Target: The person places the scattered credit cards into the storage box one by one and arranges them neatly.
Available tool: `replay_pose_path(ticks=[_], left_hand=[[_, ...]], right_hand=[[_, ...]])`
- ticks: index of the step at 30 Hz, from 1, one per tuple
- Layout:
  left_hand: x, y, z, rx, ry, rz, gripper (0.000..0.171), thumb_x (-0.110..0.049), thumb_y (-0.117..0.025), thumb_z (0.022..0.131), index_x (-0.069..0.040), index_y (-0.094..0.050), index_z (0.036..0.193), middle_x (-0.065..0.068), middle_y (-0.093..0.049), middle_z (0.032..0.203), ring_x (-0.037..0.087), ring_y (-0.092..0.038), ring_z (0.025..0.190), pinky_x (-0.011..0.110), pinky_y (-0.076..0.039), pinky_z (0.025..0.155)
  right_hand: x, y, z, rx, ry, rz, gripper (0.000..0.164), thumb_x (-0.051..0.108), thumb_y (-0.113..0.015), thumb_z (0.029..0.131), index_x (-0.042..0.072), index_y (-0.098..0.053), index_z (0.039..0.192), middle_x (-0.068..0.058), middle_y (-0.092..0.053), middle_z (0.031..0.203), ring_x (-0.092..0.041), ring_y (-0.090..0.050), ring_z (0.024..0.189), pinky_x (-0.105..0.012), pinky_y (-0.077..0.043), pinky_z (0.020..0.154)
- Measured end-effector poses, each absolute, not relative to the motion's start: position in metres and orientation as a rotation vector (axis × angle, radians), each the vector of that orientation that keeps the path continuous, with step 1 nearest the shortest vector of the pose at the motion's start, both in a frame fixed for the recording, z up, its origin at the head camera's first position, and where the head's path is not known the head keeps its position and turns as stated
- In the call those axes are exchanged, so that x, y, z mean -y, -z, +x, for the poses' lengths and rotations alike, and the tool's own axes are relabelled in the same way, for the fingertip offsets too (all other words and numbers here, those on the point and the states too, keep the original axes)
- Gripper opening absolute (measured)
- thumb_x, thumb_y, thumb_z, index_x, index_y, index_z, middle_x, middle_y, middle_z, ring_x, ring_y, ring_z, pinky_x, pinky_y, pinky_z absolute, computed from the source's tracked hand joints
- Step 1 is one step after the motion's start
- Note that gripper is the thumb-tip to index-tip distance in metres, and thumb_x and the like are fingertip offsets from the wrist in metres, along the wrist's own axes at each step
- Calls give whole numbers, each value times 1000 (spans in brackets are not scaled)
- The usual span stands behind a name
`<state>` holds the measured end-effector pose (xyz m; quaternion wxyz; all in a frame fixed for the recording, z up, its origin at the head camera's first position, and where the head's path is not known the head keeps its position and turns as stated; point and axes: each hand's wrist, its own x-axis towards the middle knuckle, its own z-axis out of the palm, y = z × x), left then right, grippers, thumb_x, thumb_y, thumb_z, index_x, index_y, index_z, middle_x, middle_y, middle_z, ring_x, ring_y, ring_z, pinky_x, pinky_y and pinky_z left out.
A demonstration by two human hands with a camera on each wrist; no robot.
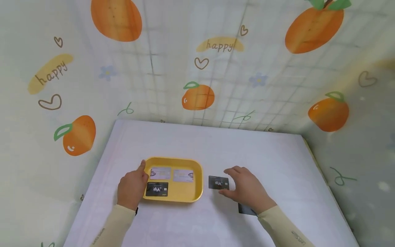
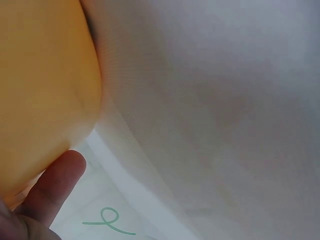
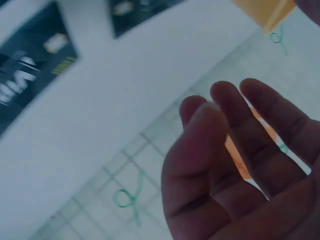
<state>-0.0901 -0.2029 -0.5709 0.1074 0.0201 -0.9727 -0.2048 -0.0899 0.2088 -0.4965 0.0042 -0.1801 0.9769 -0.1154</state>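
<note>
A yellow tray [image 1: 182, 197] sits on the white table, with my left hand [image 1: 131, 188] holding its left rim. In the left wrist view a finger [image 2: 57, 185] lies against the tray's outer wall [image 2: 45, 85]. Inside are two pale patterned cards, one on the left [image 1: 160, 173] and one on the right [image 1: 183, 175], above a black VIP card [image 1: 157, 189]. Right of the tray, another black VIP card [image 1: 217, 182] lies on the table. My right hand [image 1: 247, 188] hovers by its right end, thumb and fingers apart, holding nothing.
A further dark card [image 1: 247, 209] lies partly hidden under my right wrist. The white table [image 1: 172, 226] meets a cloth printed with oranges [image 1: 199, 97] at its back and sides.
</note>
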Motion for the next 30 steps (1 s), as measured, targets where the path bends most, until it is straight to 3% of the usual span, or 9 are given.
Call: replay_pose_path(ticks=[13,22,30], left_hand=[[204,566,-91,2873,598,66,53,-20,-65,102,-16,-56,154,-1,-41,51,17,-37,45,33,-33,43],[202,575,-92,2855,556,72,53,-20,-67,102,-16,-57,154,-1,-40,51,17,-37,46,33,-33,43],[200,570,-92,2903,569,97,55,-23,-67,103,-17,-53,156,-1,-41,54,17,-38,47,32,-34,45]], right_hand=[[-221,546,-114,-2923,406,-404,72,43,-98,71,16,-71,133,-2,-69,129,-27,-61,121,-52,-49,105],[-222,557,-118,-2881,467,-383,69,37,-99,71,21,-72,131,2,-69,130,-26,-60,125,-54,-47,106],[-221,559,-121,-2842,550,-347,65,29,-100,71,21,-72,130,7,-71,110,-17,-60,105,-48,-52,99]])
